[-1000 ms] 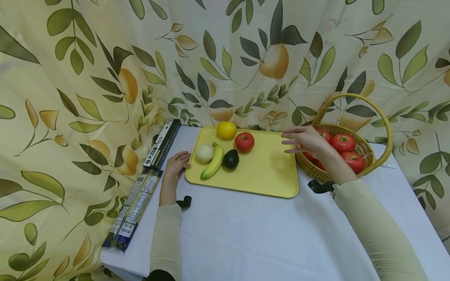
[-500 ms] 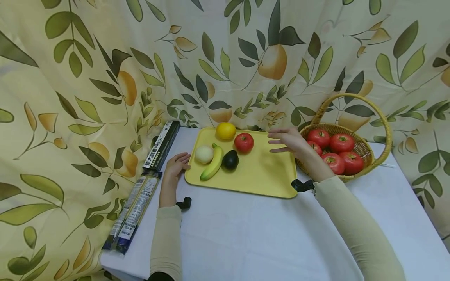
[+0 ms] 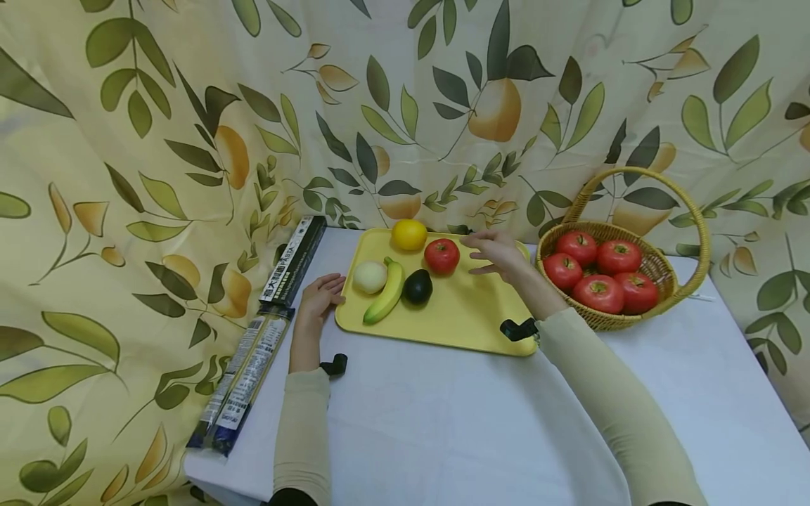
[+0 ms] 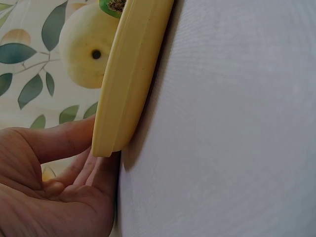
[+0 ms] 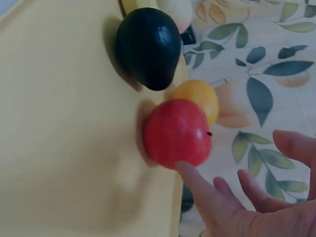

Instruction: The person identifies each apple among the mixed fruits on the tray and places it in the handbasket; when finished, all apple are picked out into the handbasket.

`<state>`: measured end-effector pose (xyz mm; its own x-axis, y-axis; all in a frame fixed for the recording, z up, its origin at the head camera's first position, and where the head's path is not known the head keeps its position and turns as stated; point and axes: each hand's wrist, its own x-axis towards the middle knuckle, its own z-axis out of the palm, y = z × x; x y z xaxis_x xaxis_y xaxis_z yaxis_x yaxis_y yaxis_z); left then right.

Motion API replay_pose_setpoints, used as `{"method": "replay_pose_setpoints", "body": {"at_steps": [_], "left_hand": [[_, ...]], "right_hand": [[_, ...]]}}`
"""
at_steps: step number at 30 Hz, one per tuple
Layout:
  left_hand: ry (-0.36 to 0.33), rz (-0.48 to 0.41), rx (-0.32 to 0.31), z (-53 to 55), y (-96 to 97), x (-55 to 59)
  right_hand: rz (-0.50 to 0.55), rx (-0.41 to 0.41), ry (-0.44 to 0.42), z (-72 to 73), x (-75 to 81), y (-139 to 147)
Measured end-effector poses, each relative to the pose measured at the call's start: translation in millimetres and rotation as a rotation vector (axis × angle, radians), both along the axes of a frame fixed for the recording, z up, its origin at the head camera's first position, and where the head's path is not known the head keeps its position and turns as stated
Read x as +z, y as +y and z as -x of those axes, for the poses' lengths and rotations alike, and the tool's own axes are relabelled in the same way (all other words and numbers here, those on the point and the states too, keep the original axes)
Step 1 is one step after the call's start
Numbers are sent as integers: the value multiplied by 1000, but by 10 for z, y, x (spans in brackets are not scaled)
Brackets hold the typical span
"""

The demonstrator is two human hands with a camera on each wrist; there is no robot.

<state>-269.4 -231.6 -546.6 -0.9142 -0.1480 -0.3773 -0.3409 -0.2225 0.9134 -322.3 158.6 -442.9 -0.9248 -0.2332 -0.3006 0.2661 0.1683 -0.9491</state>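
At the left end of the yellow tray [image 3: 468, 330], my left hand [image 3: 318, 299] grips the rim; the left wrist view shows its thumb against the edge and its other fingers partly hidden behind. My right hand [image 3: 503, 258] hovers over the tray's right half, fingers spread, holding nothing. Its index fingertip is close to a red apple [image 5: 177, 133] in the right wrist view; whether they touch I cannot tell. An avocado [image 3: 418, 287], a banana [image 3: 384, 294], a pale round fruit [image 3: 370, 277] and a yellow citrus fruit [image 3: 409, 234] also lie on the tray.
Right of the tray stands a wicker basket [image 3: 607, 322] with a tall handle, holding several red round fruits [image 3: 598, 293]. Pasta packages [image 3: 243, 379] lie along the table's left edge. A patterned curtain [image 3: 253, 105] hangs behind the white-covered table [image 3: 443, 422].
My right hand has moved left from beside the basket, across the tray, to near the apple. The basket's fruits have come into fuller view. My left hand has stayed at the tray rim.
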Motion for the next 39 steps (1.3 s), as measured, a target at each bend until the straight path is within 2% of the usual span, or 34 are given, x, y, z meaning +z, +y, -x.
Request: {"method": "replay_pose_setpoints", "body": {"at_steps": [7, 17, 26, 39], "left_hand": [[-3, -5, -4, 12, -8, -16], [-6, -3, -12, 0, -6, -13], [11, -22, -12, -28, 0, -24], [13, -8, -8, -18, -2, 3]], "right_hand": [[49, -54, -41, 92, -145, -168], [29, -152, -84, 207, -347, -323], [13, -301, -112, 244, -512, -462], [9, -305, -78, 237, -513, -504]]}}
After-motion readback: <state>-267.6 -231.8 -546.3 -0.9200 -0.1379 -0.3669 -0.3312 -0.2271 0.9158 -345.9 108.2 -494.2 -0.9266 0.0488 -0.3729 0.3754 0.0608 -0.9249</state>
